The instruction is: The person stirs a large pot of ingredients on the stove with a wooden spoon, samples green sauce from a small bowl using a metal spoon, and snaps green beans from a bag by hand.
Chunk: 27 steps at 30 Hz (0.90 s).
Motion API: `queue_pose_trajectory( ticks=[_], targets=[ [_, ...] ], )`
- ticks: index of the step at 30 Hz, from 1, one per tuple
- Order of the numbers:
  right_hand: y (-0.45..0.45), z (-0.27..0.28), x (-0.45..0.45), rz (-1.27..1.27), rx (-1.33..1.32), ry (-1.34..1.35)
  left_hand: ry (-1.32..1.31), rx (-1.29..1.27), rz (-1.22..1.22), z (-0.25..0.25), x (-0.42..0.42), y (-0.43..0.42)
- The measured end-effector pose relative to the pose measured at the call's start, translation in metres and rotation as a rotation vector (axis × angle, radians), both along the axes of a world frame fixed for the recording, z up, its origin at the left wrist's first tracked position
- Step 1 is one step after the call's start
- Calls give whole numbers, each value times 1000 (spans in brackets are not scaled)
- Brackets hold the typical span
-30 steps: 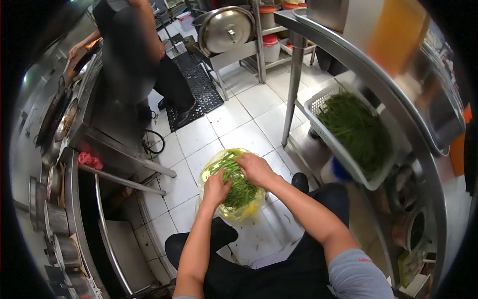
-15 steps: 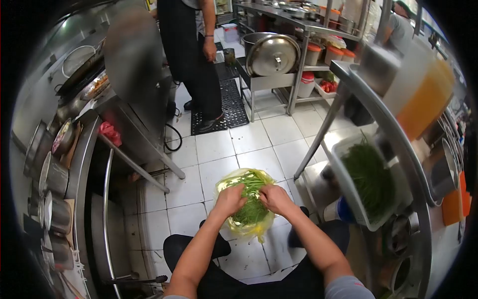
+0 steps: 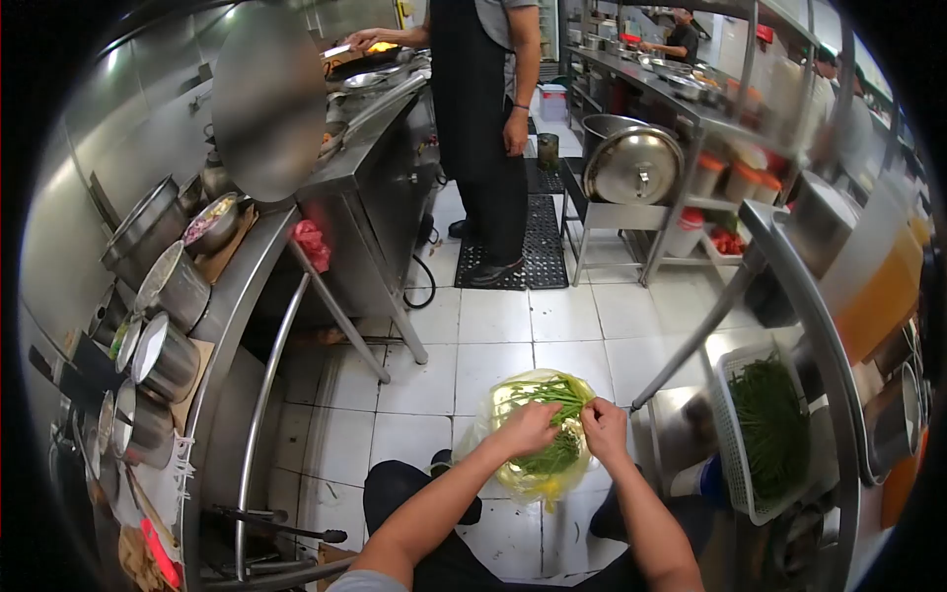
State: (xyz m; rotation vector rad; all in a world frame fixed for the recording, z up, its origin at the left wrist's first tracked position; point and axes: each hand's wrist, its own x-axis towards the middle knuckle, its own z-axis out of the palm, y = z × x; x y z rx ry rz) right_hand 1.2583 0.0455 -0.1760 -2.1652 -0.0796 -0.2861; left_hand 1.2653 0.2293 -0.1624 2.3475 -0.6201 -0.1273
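Between my knees on the tiled floor stands an open, yellowish clear plastic bag [image 3: 510,477] filled with long thin green stalks [image 3: 552,460]. My left hand [image 3: 528,430] is over the left side of the opening, its fingers closed on some of the stalks. Across from it, my right hand [image 3: 604,428] pinches at the right rim, thumb and fingers together around stalk ends. The fingertips partly hide what they grip. A small gap separates the two hands.
At right, a plastic basket [image 3: 735,439] of green stalks sits by a metal rack leg [image 3: 691,331]. A steel counter with pots [image 3: 165,360] runs along the left. Ahead, a person in a black apron [image 3: 473,118] stands on a rubber mat [image 3: 538,237] by the stove.
My view has turned left and up, so the bag and surroundings sit farther right and lower in view. Both hands stay at the bag, slightly closer together.
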Motion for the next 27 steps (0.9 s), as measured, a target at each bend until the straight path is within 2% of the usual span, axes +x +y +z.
queue_pose_trajectory(
  ticks=[3,5,6,7,8,10,12,15,21,23,27],
  targets=[
    [-7,1,1,-8,21,148,63,2,58,12,3,7],
    [-10,-5,-2,329,-30,106,283,-257,177,18,5,11],
    [-10,-16,-2,415,-120,79,242,-376,232,1,10,12],
    [-3,-26,-2,448,13,157,193,-494,279,-17,15,13],
    [5,-30,-5,464,151,241,466,-632,386,-7,15,12],
    [16,-1,-15,487,408,484,553,-758,428,0,15,13],
    [22,-20,-15,511,608,526,543,-827,463,7,14,9],
    [24,-23,-16,435,652,552,511,-897,381,4,13,12],
    [30,-25,-18,412,713,529,470,-867,361,10,11,6],
    [28,-31,-17,298,470,407,466,-837,353,10,8,2],
    [18,-32,-6,98,347,290,479,-876,320,12,-1,-7]
  ],
)
